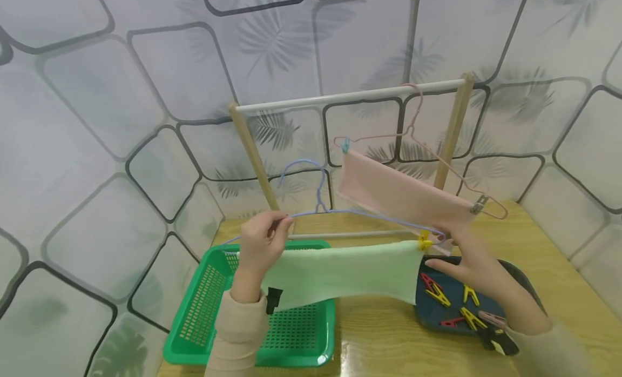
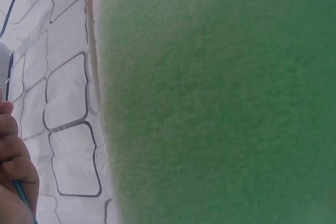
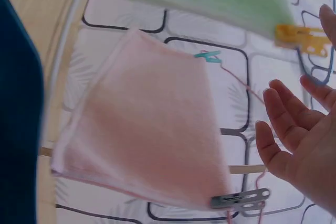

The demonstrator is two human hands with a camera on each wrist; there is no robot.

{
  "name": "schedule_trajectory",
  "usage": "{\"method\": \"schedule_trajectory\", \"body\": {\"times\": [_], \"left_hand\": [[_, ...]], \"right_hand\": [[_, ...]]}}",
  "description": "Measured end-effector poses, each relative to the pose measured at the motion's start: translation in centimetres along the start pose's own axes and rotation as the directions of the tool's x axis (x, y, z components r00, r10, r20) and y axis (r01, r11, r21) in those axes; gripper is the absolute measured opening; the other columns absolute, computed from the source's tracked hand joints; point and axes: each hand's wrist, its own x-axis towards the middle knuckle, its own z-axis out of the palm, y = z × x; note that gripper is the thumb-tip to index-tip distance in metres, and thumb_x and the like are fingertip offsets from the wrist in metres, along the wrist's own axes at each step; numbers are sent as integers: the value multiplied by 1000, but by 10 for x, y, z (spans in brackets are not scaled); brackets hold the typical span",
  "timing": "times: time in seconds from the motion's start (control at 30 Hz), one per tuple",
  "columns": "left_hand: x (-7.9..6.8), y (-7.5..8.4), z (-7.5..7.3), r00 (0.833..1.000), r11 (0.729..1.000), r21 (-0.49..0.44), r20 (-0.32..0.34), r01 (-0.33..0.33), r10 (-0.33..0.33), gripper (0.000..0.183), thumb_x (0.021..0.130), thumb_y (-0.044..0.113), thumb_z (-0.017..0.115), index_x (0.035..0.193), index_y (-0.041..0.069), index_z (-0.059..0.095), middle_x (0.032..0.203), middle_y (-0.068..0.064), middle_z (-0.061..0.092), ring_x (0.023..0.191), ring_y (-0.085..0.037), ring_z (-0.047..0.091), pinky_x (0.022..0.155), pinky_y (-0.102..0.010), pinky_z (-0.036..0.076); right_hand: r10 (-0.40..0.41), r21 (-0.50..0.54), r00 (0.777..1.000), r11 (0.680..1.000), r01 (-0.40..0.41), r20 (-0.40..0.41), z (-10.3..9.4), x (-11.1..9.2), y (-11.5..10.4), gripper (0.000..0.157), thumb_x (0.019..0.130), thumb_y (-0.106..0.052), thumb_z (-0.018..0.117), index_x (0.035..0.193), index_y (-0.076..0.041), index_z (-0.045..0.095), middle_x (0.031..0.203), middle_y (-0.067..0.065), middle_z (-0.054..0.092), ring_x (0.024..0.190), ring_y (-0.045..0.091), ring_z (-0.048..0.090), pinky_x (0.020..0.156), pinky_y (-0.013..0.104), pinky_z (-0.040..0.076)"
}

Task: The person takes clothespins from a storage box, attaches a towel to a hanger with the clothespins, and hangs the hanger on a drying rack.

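My left hand (image 1: 262, 241) pinches the bar of a blue clothes hanger (image 1: 320, 196) left of its hook. A pale green towel (image 1: 345, 271) hangs from the hanger; a yellow clothespin (image 1: 425, 240) clips its right corner, while my wrist hides the left one. The green towel (image 2: 220, 98) fills most of the left wrist view. Beside the hanger's right end is my right hand (image 1: 466, 258), its fingers loosely spread in the right wrist view; whether a finger touches the hanger is unclear. Behind, a pink towel (image 1: 393, 188) hangs from a pink hanger (image 1: 413, 118) by blue and grey clothespins.
The pink hanger hooks over the white rail (image 1: 311, 101) of a wooden-post rack. A green basket (image 1: 194, 312) stands at left on the wooden table (image 1: 374, 339). At right, a dark tray (image 1: 427, 317) holds several clothespins (image 1: 470, 318), under my right forearm. A patterned wall (image 1: 272, 53) surrounds the table.
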Motion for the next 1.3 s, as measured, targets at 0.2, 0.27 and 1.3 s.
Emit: {"method": "schedule_trajectory", "body": {"times": [0.2,0.27,1.3], "left_hand": [[-15,-14,-33,994,998,53,-104,28,-23,7,66,8,62,66,10,55,53,3,47,42,-9,39,40,-21,32],[-19,-15,-45,992,997,57,-123,50,-42,7,65,8,62,64,10,55,52,2,46,41,-9,38,39,-22,31],[-110,-62,-152,949,938,263,-278,226,-151,16,53,6,70,57,11,55,47,2,43,39,-9,33,38,-20,24]], "right_hand": [[27,26,1000,999,-27,-11,15,-18,14,55,64,-16,65,112,-12,39,103,0,44,88,16,43,68,31,36],[75,28,997,997,-75,-16,19,-24,18,50,65,-16,64,109,-12,41,101,1,46,87,17,44,68,33,37],[408,30,908,910,-412,99,61,-76,52,32,76,-31,50,99,-9,48,95,8,50,86,24,46,66,41,37]]}}
